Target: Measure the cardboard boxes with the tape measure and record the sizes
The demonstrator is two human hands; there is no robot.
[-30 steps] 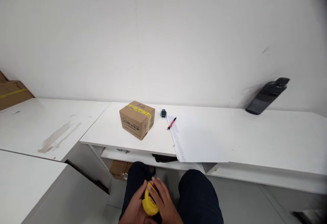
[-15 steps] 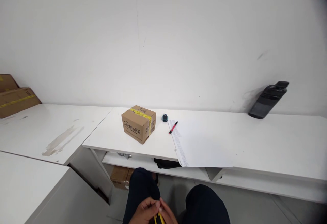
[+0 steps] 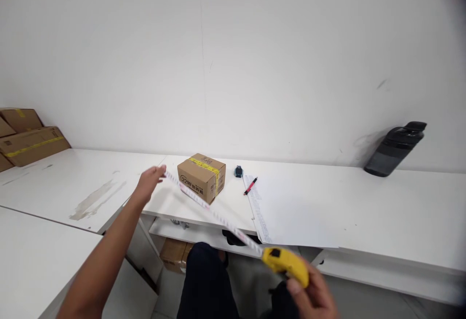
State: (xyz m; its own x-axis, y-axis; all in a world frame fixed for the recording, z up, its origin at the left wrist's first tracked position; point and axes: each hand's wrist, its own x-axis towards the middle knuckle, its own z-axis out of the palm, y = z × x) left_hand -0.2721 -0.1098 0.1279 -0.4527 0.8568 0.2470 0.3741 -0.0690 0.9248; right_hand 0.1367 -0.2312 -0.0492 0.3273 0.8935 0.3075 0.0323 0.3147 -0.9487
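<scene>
At the white desk (image 3: pixel 400 212) by the wall (image 3: pixel 276 57), left fingers (image 3: pixel 159 170) hold tape (image 3: pixel 194 197), right fingers (image 3: pixel 316 281) its yellow case (image 3: pixel 287 262).

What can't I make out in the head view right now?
Head view:
Tape blade: markings lost to blur.
Right hand: partly behind yellow case, cut by bottom edge.
Papers: print too small to read.
Black item: top hidden by desktop.
Boxes, far left: cut by left edge.

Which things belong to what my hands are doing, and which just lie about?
Likely in the job:
tape measure, in your right hand
its blade, end in your left hand
taped cardboard box, perhaps, behind the blade

Apparently just lying about:
watch
red pen
papers
dark bottle
stacked boxes
</scene>
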